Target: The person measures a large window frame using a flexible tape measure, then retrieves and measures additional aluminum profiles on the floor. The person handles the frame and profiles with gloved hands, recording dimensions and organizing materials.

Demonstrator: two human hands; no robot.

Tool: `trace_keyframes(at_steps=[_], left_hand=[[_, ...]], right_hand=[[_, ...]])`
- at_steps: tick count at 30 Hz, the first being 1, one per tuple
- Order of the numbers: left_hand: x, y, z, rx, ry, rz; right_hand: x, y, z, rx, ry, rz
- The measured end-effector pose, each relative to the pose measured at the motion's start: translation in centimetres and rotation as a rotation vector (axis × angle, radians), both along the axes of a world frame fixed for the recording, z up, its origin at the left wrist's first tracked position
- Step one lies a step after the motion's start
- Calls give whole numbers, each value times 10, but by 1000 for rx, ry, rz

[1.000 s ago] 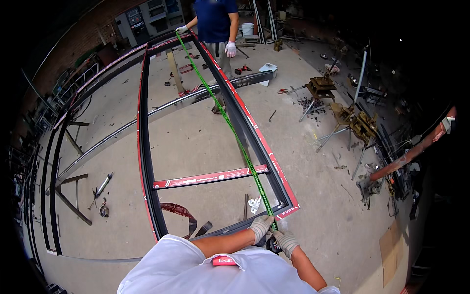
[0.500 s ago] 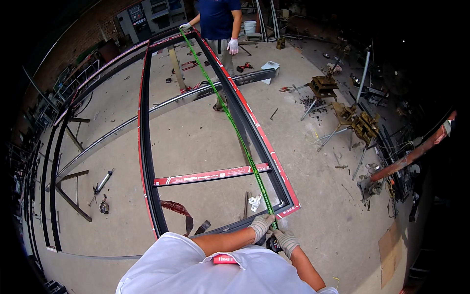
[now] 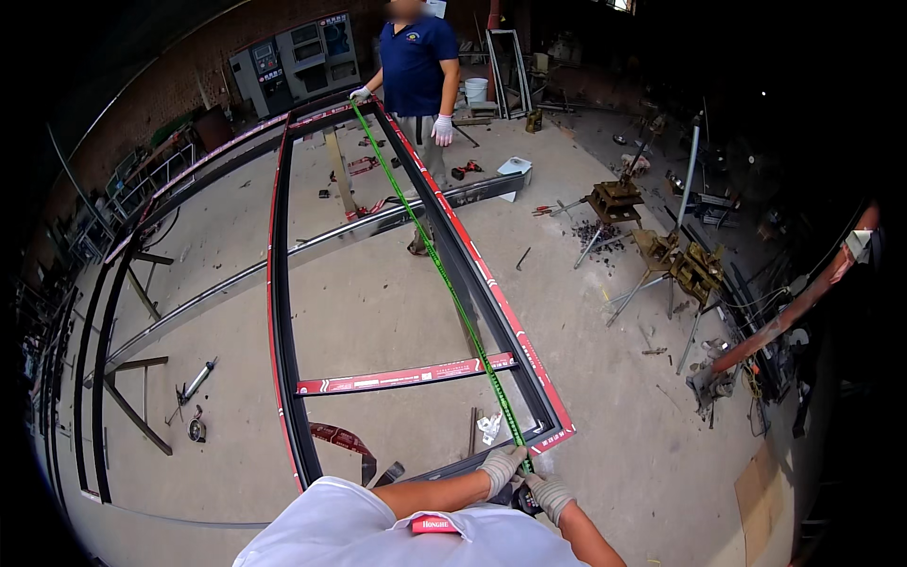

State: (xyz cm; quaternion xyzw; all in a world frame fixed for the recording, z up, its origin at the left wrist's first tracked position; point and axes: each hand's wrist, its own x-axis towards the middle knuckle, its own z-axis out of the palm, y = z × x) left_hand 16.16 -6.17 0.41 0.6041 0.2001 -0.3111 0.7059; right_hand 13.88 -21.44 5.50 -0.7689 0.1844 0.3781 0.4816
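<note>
A long dark metal frame (image 3: 280, 312) with red-taped edges lies on supports above the concrete floor. A green measuring tape (image 3: 444, 279) runs diagonally across it, from the near right corner to the far left corner. My left hand (image 3: 500, 466), in a grey glove, pinches the tape at the near corner. My right hand (image 3: 548, 495), also gloved, grips the tape's dark case just below that corner. At the far end a person in a blue shirt (image 3: 417, 66) holds the tape's other end with a white-gloved hand (image 3: 360, 94).
A second long frame (image 3: 104, 350) lies to the left. A grey beam (image 3: 217, 283) passes under the main frame. Metal stands and clamps (image 3: 675, 265) crowd the right side. Small tools (image 3: 194, 383) and scraps are scattered on the floor; a white bucket (image 3: 476, 90) stands at the back.
The view has shifted slightly, so the far person shows more fully. My hands stay at the near corner on the tape, and the tape stays stretched.
</note>
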Motion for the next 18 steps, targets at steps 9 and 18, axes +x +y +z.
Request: trace_keyframes(at_steps=[9, 18], left_hand=[[5, 1, 15, 4, 37, 12], [2, -3, 16, -11, 69, 45]], right_hand=[[-1, -4, -12, 20, -11, -27], [1, -3, -4, -49, -51, 20]])
